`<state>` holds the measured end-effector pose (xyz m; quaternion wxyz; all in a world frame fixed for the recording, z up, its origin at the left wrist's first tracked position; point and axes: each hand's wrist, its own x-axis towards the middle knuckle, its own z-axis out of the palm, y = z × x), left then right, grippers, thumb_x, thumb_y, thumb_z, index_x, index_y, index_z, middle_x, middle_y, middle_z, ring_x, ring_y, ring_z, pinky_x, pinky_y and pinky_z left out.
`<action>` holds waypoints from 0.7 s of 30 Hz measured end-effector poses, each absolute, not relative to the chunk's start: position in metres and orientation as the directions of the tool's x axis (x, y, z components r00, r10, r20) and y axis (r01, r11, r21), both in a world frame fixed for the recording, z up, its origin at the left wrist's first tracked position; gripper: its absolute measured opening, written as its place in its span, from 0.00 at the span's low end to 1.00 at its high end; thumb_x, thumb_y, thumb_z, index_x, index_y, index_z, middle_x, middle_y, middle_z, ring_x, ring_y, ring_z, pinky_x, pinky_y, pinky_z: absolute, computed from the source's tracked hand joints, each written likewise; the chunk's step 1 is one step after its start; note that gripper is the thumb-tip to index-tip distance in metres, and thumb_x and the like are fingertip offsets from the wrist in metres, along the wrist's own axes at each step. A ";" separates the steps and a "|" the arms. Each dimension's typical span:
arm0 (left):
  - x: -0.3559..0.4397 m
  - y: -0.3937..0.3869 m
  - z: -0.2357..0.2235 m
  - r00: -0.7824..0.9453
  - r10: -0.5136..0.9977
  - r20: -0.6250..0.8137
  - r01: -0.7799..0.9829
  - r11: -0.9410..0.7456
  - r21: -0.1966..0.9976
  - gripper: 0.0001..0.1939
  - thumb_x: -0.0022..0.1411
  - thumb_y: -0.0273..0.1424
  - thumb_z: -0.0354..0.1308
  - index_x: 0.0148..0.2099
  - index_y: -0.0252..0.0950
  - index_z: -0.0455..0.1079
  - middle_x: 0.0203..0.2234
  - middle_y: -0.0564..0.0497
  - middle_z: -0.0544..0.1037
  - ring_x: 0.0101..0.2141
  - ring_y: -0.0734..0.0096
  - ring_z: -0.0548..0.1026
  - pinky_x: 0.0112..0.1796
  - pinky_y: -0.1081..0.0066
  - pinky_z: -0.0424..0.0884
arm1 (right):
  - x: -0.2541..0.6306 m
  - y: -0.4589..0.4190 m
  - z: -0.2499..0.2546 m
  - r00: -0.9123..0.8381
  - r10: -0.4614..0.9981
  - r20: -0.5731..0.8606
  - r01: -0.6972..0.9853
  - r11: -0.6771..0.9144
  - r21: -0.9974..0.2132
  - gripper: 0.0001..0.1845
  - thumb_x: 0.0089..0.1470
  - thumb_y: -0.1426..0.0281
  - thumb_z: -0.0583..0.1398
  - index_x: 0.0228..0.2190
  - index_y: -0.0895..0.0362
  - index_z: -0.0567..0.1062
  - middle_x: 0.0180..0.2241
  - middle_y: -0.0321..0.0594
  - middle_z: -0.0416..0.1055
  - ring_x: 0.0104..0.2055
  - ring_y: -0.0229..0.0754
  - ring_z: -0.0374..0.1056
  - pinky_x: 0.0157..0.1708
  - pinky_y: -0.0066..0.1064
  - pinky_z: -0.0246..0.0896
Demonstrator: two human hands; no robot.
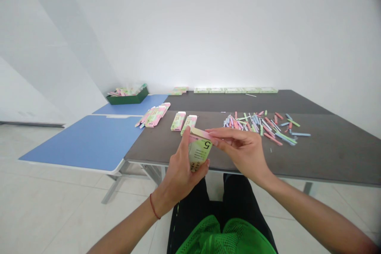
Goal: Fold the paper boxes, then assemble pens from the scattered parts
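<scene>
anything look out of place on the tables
One pale stick lies alone on the far grey table, just in front of the row of boxes. It looks stray because it sits well away from the loose coloured pile.

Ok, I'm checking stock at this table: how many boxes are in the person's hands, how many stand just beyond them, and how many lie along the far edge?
Held box, between left hand and right hand: 1
Boxes just beyond the hands, first box and second box: 2
Flat boxes along the far edge: 5
Total: 8
</scene>
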<state>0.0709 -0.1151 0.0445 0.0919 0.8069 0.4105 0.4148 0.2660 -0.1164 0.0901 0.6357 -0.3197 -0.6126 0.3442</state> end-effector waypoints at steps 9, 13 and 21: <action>0.072 -0.113 0.048 0.341 0.716 0.610 0.614 -0.660 0.432 0.55 0.62 0.30 0.63 0.78 0.39 0.28 0.61 0.35 0.71 0.52 0.53 0.77 0.47 0.62 0.77 | 0.271 -0.107 0.103 -0.088 0.936 0.340 -0.045 0.337 -0.940 0.08 0.52 0.68 0.71 0.36 0.54 0.86 0.35 0.41 0.84 0.38 0.45 0.81 0.39 0.33 0.79; 0.072 -0.114 0.049 0.352 0.703 0.618 0.612 -0.672 0.417 0.54 0.62 0.29 0.62 0.78 0.39 0.29 0.59 0.36 0.72 0.53 0.53 0.77 0.47 0.62 0.78 | 0.270 -0.106 0.107 -0.086 0.924 0.373 0.039 0.377 -0.925 0.08 0.49 0.64 0.73 0.32 0.54 0.86 0.32 0.42 0.84 0.35 0.46 0.81 0.35 0.34 0.80; 0.072 -0.114 0.046 0.344 0.711 0.614 0.610 -0.666 0.430 0.57 0.60 0.27 0.63 0.78 0.40 0.28 0.60 0.35 0.72 0.52 0.54 0.78 0.45 0.63 0.79 | 0.270 -0.105 0.106 -0.093 0.882 0.462 0.114 0.470 -0.875 0.07 0.52 0.64 0.71 0.32 0.55 0.86 0.32 0.42 0.83 0.33 0.43 0.79 0.29 0.30 0.77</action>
